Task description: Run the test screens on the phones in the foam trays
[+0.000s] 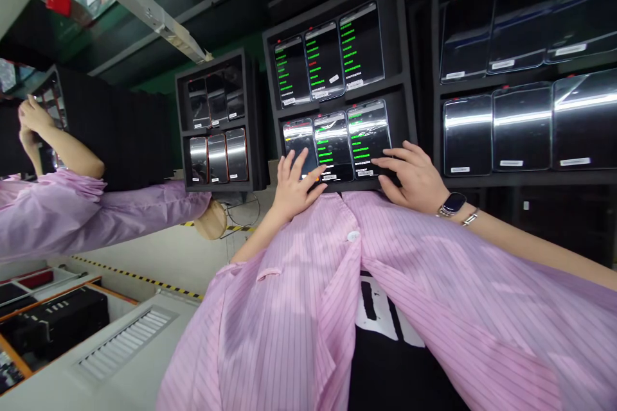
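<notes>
A black foam tray in front of me holds two rows of smartphones. My left hand lies with spread fingers over the lower edge of the front-left phone, whose screen shows a different picture from its neighbours. Beside it, the front-middle phone shows lines of green text. My right hand has its fingers apart at the lower right corner of the front-right phone, also lit with green text. In the back row, the middle phone has one red line among the green. Neither hand grips anything.
To the right stands another black tray of dark-screened phones with white labels. On the left is a smaller-looking tray with dark phones. A co-worker's hands are at far left, near a wooden stool. A pale metal beam crosses above.
</notes>
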Action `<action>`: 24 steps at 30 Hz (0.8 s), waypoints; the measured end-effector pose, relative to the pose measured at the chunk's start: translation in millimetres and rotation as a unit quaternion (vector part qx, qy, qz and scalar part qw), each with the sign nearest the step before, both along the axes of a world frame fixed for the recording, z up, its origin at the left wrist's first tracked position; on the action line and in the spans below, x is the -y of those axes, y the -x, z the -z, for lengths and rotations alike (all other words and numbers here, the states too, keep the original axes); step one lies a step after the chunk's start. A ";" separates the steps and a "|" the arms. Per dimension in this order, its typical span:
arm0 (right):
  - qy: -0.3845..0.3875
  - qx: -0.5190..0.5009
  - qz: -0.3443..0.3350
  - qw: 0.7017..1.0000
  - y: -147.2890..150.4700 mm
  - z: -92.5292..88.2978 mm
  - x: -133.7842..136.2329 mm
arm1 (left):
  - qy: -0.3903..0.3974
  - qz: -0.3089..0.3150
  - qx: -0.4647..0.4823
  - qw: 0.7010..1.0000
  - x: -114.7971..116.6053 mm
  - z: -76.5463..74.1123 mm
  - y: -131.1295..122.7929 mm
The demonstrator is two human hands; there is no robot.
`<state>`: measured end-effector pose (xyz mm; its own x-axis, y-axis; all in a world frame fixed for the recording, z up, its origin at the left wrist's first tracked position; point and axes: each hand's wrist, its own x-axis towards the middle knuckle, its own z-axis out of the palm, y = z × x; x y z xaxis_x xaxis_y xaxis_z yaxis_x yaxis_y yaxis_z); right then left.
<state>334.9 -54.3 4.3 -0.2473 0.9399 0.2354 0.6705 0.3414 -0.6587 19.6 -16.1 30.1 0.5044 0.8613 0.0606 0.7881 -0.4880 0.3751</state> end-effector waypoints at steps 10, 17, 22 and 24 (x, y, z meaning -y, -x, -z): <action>-0.007 0.000 0.037 0.999 -9.0 -7.2 -0.3 | -0.001 -0.111 0.060 0.992 6.2 2.4 13.4; 0.031 -0.054 0.111 0.992 -26.4 5.1 -4.0 | 0.038 -0.184 0.082 0.979 -20.3 7.5 31.9; 0.055 -0.081 0.119 0.988 -21.7 20.9 -8.3 | 0.029 -0.188 0.063 0.980 -88.8 18.2 20.6; 0.069 -0.092 0.130 0.985 -20.0 25.2 -8.6 | 0.017 -0.183 0.063 0.981 -109.2 21.7 18.3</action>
